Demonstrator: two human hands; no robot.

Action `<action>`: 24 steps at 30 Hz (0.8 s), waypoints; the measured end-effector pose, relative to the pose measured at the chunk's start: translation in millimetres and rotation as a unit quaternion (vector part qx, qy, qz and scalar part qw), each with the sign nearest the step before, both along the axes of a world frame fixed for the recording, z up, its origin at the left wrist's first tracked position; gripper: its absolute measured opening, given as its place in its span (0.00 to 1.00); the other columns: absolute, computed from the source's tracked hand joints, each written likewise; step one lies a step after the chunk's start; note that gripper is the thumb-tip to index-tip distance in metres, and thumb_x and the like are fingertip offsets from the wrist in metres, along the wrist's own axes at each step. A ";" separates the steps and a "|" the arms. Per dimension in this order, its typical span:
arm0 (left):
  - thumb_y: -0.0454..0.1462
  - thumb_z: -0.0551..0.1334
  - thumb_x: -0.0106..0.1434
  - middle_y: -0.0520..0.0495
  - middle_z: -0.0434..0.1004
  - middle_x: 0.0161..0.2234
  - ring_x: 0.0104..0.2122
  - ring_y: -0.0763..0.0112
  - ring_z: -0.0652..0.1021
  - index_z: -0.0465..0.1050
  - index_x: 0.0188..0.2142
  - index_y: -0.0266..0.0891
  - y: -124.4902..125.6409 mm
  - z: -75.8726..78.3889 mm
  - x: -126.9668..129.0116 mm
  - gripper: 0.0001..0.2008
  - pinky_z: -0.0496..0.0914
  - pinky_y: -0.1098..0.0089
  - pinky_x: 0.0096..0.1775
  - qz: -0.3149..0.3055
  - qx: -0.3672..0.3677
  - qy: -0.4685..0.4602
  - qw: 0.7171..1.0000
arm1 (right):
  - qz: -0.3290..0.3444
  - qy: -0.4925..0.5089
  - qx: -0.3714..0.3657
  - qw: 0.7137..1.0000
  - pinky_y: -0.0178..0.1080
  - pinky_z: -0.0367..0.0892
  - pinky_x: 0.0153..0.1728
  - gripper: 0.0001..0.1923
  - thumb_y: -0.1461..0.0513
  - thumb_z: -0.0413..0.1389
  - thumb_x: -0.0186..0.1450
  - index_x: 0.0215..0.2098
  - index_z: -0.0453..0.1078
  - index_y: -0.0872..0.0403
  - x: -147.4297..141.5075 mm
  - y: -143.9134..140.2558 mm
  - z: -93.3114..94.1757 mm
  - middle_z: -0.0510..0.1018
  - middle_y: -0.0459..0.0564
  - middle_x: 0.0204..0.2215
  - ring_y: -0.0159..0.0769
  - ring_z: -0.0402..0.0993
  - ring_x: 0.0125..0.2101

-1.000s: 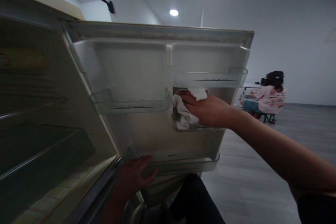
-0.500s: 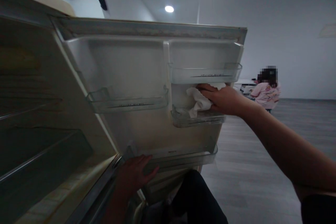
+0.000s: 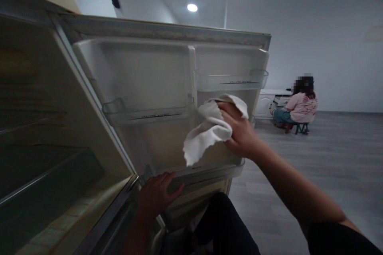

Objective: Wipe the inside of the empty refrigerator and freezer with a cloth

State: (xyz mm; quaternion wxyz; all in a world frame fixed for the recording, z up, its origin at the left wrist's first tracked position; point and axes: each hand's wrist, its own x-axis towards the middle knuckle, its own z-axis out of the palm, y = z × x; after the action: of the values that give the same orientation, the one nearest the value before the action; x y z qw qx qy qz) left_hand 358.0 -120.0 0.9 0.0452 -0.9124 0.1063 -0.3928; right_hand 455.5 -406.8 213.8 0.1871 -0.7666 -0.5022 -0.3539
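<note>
A white cloth (image 3: 206, 127) hangs in folds from my right hand (image 3: 241, 131), whose fingers are closed on it. Both are in front of the inner side of the open fridge door (image 3: 146, 71), over its right half, and they cover most of the middle-right door shelf. At the lower left, my left hand (image 3: 157, 195) has its fingers spread at the left end of the clear bottom door shelf (image 3: 206, 173). I cannot tell whether it touches the shelf. It holds nothing.
The dark fridge interior (image 3: 44, 135) with glass shelves lies to the left. More clear door shelves are the left one (image 3: 149, 115) and the upper-right one (image 3: 231, 81). My knee (image 3: 221, 215) is below the door. Across the grey floor (image 3: 287, 175), a person (image 3: 302, 105) sits on a low stool.
My right hand has drawn the cloth out from the middle-right door shelf, towards me and slightly down. The door has swung a little to the left. My left hand stays near the bottom shelf.
</note>
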 end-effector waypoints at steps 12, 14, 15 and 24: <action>0.52 0.62 0.66 0.47 0.85 0.36 0.32 0.60 0.83 0.79 0.44 0.41 1.8 -2.2 1.1 0.19 0.73 0.61 0.36 0.002 0.014 0.016 1.000 | -0.168 -0.090 -0.038 0.981 0.51 0.62 0.51 0.13 0.63 0.55 0.65 0.48 0.71 0.56 10.0 18.5 -62.1 0.75 0.62 0.49 0.51 0.68 0.47; 0.52 0.61 0.67 0.46 0.85 0.37 0.32 0.59 0.83 0.80 0.44 0.41 2.0 -3.1 1.8 0.19 0.73 0.61 0.36 0.000 0.015 0.011 1.000 | -0.209 -0.081 0.002 0.975 0.50 0.64 0.49 0.11 0.64 0.53 0.65 0.46 0.71 0.56 14.4 2.7 -75.1 0.73 0.63 0.52 0.51 0.69 0.47; 0.52 0.61 0.67 0.46 0.85 0.37 0.32 0.59 0.83 0.80 0.44 0.41 1.9 -3.6 2.2 0.19 0.73 0.61 0.36 0.000 0.014 0.011 1.000 | -0.226 -0.074 0.028 0.971 0.50 0.65 0.48 0.11 0.65 0.53 0.65 0.45 0.70 0.56 17.8 -6.1 -81.3 0.72 0.64 0.53 0.52 0.69 0.48; 0.52 0.60 0.67 0.46 0.85 0.35 0.31 0.61 0.83 0.80 0.39 0.41 -2.3 -3.4 6.9 0.18 0.73 0.62 0.37 0.006 0.000 -0.007 1.000 | -0.212 -0.063 0.205 0.954 0.64 0.61 0.59 0.21 0.63 0.51 0.65 0.57 0.64 0.57 48.8 -46.0 -104.0 0.66 0.67 0.57 0.58 0.59 0.62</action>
State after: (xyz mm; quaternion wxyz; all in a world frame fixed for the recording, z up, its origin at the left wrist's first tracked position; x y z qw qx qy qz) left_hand 364.9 -122.4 -2.5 0.0478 -0.9102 0.1005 -0.3989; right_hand 504.4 -452.8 109.9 0.2286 -0.7766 -0.2560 -0.5283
